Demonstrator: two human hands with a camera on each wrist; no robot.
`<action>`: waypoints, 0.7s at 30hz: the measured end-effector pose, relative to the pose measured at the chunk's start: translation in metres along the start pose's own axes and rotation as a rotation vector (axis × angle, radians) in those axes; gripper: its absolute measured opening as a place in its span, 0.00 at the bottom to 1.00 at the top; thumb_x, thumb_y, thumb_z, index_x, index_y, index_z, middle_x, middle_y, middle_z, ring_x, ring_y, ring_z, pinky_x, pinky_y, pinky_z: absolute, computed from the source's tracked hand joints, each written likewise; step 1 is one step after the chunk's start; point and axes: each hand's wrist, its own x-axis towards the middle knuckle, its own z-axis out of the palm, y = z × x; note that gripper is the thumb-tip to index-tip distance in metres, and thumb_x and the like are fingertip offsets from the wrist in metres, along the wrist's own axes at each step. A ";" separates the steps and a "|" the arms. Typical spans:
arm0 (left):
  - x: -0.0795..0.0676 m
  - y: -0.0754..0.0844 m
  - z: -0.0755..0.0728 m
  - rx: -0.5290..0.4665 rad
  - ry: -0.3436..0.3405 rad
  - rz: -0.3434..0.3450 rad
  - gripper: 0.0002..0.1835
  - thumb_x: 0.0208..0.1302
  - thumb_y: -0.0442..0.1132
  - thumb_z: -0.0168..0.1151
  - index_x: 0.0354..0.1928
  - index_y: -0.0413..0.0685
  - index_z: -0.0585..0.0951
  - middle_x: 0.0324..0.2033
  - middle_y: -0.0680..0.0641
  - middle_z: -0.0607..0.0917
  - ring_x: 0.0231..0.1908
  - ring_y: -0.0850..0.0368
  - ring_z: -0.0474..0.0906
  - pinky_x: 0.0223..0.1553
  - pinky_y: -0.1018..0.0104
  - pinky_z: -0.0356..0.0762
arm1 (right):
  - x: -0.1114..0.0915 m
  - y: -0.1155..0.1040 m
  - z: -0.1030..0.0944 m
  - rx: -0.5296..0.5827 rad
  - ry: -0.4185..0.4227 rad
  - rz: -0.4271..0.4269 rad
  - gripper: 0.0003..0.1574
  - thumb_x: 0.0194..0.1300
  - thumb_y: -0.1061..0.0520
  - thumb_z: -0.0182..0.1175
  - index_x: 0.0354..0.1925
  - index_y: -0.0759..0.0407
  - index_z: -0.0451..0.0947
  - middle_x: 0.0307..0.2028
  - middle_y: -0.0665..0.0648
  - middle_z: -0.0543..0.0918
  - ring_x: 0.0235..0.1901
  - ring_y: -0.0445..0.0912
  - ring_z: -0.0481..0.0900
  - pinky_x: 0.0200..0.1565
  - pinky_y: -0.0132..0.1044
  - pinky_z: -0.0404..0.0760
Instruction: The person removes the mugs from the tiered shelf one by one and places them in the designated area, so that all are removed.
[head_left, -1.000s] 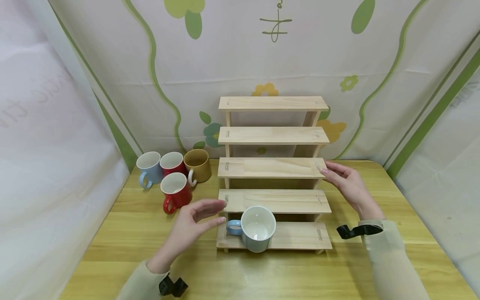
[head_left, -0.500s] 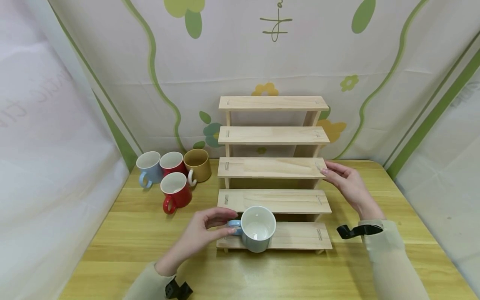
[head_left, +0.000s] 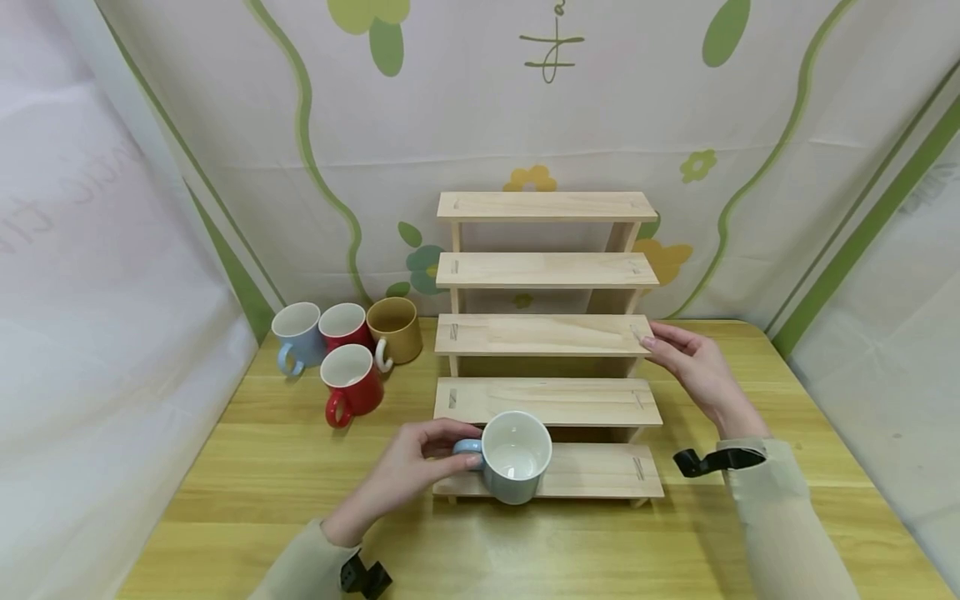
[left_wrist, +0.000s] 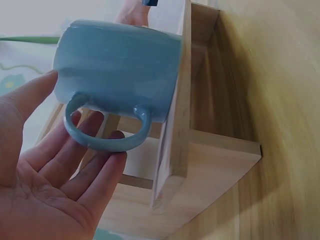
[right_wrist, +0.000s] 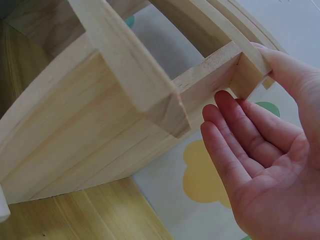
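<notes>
A light blue mug [head_left: 513, 458] [left_wrist: 117, 65] stands on the lowest step of a wooden stepped rack [head_left: 547, 333] [left_wrist: 210, 165], its handle pointing left. My left hand [head_left: 420, 467] [left_wrist: 60, 185] is at that handle, thumb above it and fingers lying behind and beneath the loop, touching it. My right hand [head_left: 690, 358] [right_wrist: 260, 160] is open at the right end of the rack's [right_wrist: 100, 100] middle step. Its thumb lies on the board end and its straight fingers just below.
Several mugs stand on the table [head_left: 262, 467] left of the rack: a pale blue one [head_left: 297, 332], two red ones [head_left: 345, 325] [head_left: 351, 383] and a mustard one [head_left: 393, 329]. Patterned cloth walls close in at the back and sides. The rack's upper steps are bare.
My left hand moved right from open air to the blue mug's handle and closed in around it. The mug and my right hand stayed put.
</notes>
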 end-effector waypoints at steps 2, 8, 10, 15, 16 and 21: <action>0.001 -0.001 0.001 0.006 -0.003 -0.008 0.16 0.64 0.42 0.74 0.51 0.46 0.86 0.50 0.49 0.87 0.48 0.54 0.84 0.53 0.65 0.82 | 0.000 0.000 0.000 0.000 0.001 0.000 0.39 0.74 0.54 0.63 0.71 0.75 0.62 0.56 0.49 0.78 0.51 0.38 0.81 0.53 0.29 0.80; 0.002 -0.004 0.001 0.040 0.002 -0.006 0.13 0.66 0.43 0.72 0.49 0.47 0.87 0.46 0.50 0.88 0.46 0.55 0.85 0.50 0.66 0.83 | 0.000 0.000 0.000 0.003 -0.001 -0.003 0.39 0.74 0.55 0.63 0.71 0.76 0.62 0.56 0.49 0.79 0.51 0.38 0.81 0.53 0.29 0.80; 0.003 -0.004 0.001 0.051 0.005 -0.011 0.13 0.67 0.44 0.72 0.49 0.47 0.87 0.46 0.50 0.87 0.46 0.55 0.85 0.49 0.66 0.83 | 0.000 -0.001 0.001 -0.006 0.002 -0.001 0.39 0.74 0.55 0.63 0.71 0.76 0.62 0.56 0.49 0.79 0.52 0.38 0.81 0.54 0.29 0.80; 0.003 -0.006 0.003 0.070 0.012 -0.023 0.12 0.68 0.44 0.70 0.49 0.49 0.87 0.47 0.52 0.87 0.47 0.55 0.84 0.50 0.65 0.83 | 0.000 -0.001 0.001 -0.019 0.007 0.007 0.39 0.74 0.54 0.63 0.71 0.75 0.62 0.57 0.49 0.79 0.53 0.38 0.81 0.55 0.31 0.80; 0.003 -0.006 0.003 0.073 0.014 -0.024 0.11 0.68 0.44 0.70 0.49 0.49 0.87 0.47 0.52 0.87 0.47 0.55 0.84 0.49 0.65 0.83 | 0.000 -0.001 0.001 -0.015 0.006 0.007 0.39 0.74 0.54 0.63 0.71 0.75 0.63 0.57 0.49 0.79 0.53 0.38 0.81 0.56 0.31 0.80; 0.002 -0.005 0.005 0.078 0.029 -0.016 0.10 0.68 0.44 0.71 0.47 0.50 0.88 0.44 0.53 0.88 0.45 0.55 0.85 0.49 0.64 0.84 | 0.000 -0.001 0.001 0.014 -0.002 0.001 0.38 0.75 0.56 0.62 0.71 0.77 0.62 0.56 0.49 0.79 0.52 0.38 0.81 0.55 0.30 0.80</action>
